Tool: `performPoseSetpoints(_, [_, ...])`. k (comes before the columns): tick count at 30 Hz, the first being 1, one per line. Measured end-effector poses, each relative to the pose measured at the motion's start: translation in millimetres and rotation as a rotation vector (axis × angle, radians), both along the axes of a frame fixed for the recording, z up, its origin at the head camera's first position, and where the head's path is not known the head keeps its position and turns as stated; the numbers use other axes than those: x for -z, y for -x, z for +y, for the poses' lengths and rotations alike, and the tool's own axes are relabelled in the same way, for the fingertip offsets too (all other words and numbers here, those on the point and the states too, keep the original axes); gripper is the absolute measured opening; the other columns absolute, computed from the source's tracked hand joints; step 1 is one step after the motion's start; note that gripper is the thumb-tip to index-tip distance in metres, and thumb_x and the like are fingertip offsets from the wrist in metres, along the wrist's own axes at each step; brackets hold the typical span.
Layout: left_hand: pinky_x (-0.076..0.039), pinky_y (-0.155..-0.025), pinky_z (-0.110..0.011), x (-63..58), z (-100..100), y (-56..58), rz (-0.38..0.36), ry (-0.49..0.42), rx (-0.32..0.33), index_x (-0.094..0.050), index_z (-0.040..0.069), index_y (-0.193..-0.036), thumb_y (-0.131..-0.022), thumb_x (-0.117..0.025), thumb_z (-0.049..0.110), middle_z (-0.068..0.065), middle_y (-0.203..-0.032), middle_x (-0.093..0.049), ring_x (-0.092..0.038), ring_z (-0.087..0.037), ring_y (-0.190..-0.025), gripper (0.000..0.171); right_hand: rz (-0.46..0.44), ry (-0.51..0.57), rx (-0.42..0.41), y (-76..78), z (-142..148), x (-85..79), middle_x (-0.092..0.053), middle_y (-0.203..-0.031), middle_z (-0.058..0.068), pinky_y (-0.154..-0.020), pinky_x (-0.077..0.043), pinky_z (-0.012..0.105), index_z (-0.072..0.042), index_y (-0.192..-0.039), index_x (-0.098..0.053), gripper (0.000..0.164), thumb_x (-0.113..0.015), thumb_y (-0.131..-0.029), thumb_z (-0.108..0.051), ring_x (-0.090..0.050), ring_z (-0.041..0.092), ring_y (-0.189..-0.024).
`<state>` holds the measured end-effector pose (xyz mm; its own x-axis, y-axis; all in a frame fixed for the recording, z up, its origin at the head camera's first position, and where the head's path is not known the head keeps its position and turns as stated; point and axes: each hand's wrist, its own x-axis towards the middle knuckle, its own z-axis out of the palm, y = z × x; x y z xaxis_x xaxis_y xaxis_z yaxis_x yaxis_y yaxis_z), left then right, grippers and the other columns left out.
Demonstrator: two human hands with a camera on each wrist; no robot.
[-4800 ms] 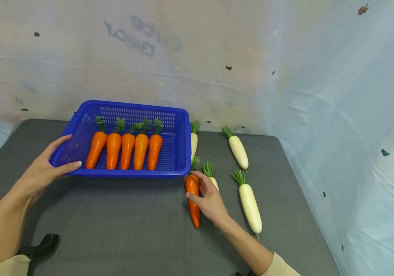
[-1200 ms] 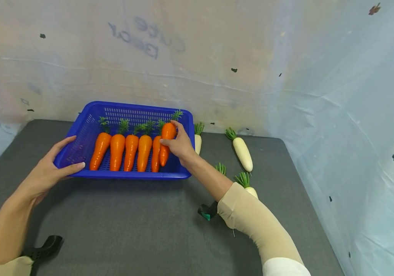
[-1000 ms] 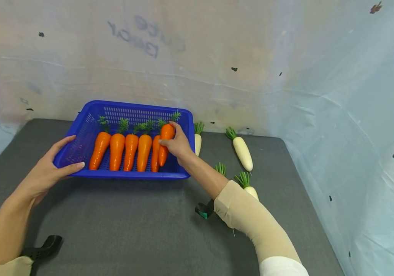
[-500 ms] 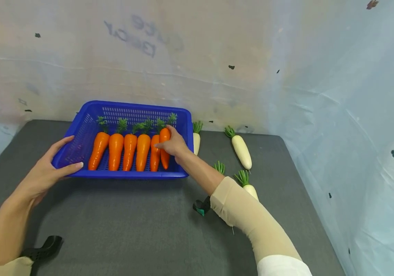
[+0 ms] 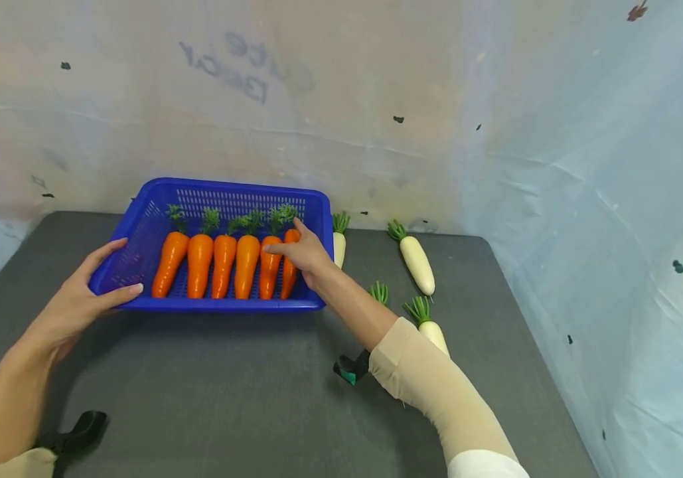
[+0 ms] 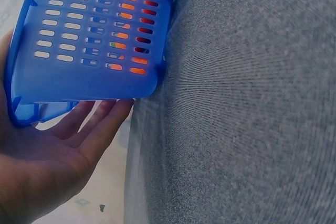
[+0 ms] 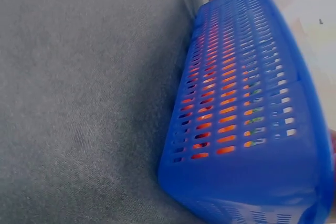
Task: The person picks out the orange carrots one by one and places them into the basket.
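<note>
A blue plastic basket (image 5: 222, 304) sits on the grey table, with several orange carrots (image 5: 200, 265) side by side in it, green tops toward the back. My left hand (image 5: 75, 295) holds the basket's left end, thumb over the front corner of the rim; in the left wrist view its other fingers lie along the outer wall. Inside the right end is my right hand (image 5: 308, 255), thumb and index finger spread apart above the two rightmost carrots. The rightmost carrot (image 5: 289, 275) lies on the basket floor, partly hidden by that hand.
Several white radishes with green stems lie right of the basket, one (image 5: 417, 265) near the back edge and another (image 5: 433, 335) partly under the right sleeve (image 5: 437, 392). A pale plastic sheet (image 5: 377, 86) hangs behind and to the right of the grey table (image 5: 216, 398).
My right hand took a carrot from the table beside the radishes into the basket's right end, lowered it beside the others, and its fingers have spread off it. My left hand stayed on the basket.
</note>
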<state>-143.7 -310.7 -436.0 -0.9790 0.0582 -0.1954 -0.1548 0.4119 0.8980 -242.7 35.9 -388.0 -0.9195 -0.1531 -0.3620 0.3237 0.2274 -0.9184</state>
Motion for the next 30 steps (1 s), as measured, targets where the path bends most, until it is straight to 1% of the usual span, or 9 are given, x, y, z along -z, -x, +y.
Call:
performPoseSetpoints(6, [-0.017,-0.098,-0.082,-1.1,1.1,1.1,0.012,0.025,-0.012,0.0,0.05,-0.155,-0.1,-0.061,0.032,-0.026,-0.161,0.015,-0.011,-0.064,-0.134,0.084,0.02,0.053,-0.038,-5.8,12.4,-10.3,-0.023,-0.164,0.004,-0.114,-0.033,0.048,-0.024,-0.158,-0.027,0.088,-0.078,-0.087,-0.015,-0.026,0.027,-0.148])
performPoseSetpoints(11, [-0.016,-0.097,-0.084,-2.2,2.3,-0.4,0.045,0.119,-0.026,0.0,0.049,-0.156,-0.098,-0.062,0.036,-0.026,-0.162,0.011,-0.011,-0.068,-0.133,0.085,0.04,0.137,-0.07,-10.3,25.0,-18.6,-0.021,-0.164,0.004,-0.116,-0.033,0.043,-0.026,-0.159,-0.023,0.086,-0.073,-0.09,-0.014,-0.022,0.022,-0.15])
performPoseSetpoints(13, [-0.015,-0.097,-0.084,-3.6,2.7,-1.4,0.066,0.145,-0.033,-0.002,0.048,-0.156,-0.098,-0.062,0.037,-0.025,-0.163,0.009,-0.011,-0.068,-0.133,0.085,0.056,0.168,-0.096,-12.6,30.1,-22.0,-0.022,-0.164,0.005,-0.115,-0.034,0.042,-0.025,-0.159,-0.022,0.085,-0.072,-0.092,-0.014,-0.025,0.02,-0.149])
performPoseSetpoints(15, [-0.014,-0.098,-0.083,-5.7,3.4,-1.9,0.095,0.162,-0.038,-0.003,0.048,-0.156,-0.097,-0.063,0.037,-0.025,-0.163,0.006,-0.012,-0.067,-0.134,0.085,0.074,0.19,-0.12,-14.8,36.6,-24.0,-0.025,-0.163,0.004,-0.113,-0.036,0.042,-0.025,-0.159,-0.025,0.082,-0.072,-0.092,-0.015,-0.033,0.021,-0.145])
performPoseSetpoints(19, [-0.015,-0.098,-0.083,-11.4,1.7,-3.3,0.16,0.211,-0.03,-0.005,0.044,-0.158,-0.096,-0.064,0.035,-0.024,-0.164,-0.001,-0.014,-0.064,-0.136,0.086,0.137,0.172,-0.159,-18.9,53.2,-25.2,-0.033,-0.16,-0.002,-0.113,-0.038,0.041,-0.03,-0.156,-0.03,0.074,-0.07,-0.095,-0.023,-0.044,0.018,-0.138])
performPoseSetpoints(21, [-0.015,-0.098,-0.082,-11.5,0.1,-5.4,0.183,0.23,-0.022,-0.004,0.041,-0.159,-0.096,-0.066,0.033,-0.026,-0.163,-0.003,-0.015,-0.064,-0.136,0.088,0.188,0.156,-0.171,-21.3,64.2,-23.2,-0.036,-0.158,-0.005,-0.114,-0.036,0.039,-0.03,-0.156,-0.031,0.069,-0.067,-0.097,-0.028,-0.041,0.016,-0.14])
performPoseSetpoints(24, [-0.014,-0.099,-0.082,-8.4,-3.4,-10.4,0.19,0.249,-0.023,-0.001,0.036,-0.16,-0.096,-0.067,0.032,-0.027,-0.163,-0.003,-0.012,-0.064,-0.138,0.092,0.269,0.151,-0.178,-24.7,81.1,-19.1,-0.037,-0.157,-0.006,-0.116,-0.032,0.039,-0.029,-0.155,-0.032,0.064,-0.062,-0.099,-0.034,-0.035,0.013,-0.143])
performPoseSetpoints(27, [-0.012,-0.1,-0.081,-3.3,-9.3,-15.5,0.196,0.255,-0.024,0.001,0.029,-0.16,-0.096,-0.067,0.03,-0.027,-0.163,-0.001,-0.01,-0.065,-0.138,0.093,0.336,0.106,-0.197,-28.3,97.7,-15.9,-0.035,-0.158,-0.005,-0.117,-0.029,0.041,-0.028,-0.157,-0.031,0.065,-0.06,-0.1,-0.039,-0.032,0.011,-0.144])
performPoseSetpoints(30, [-0.012,-0.1,-0.082,-0.2,-15.8,-19.3,0.201,0.289,-0.026,0.002,0.026,-0.161,-0.095,-0.068,0.03,-0.028,-0.162,-0.002,-0.011,-0.065,-0.137,0.095,0.379,0.018,-0.232,-32.1,113.0,-14.5,-0.03,-0.161,-0.004,-0.118,-0.028,0.042,-0.03,-0.158,-0.026,0.068,-0.06,-0.1,-0.038,-0.028,0.011,-0.146])
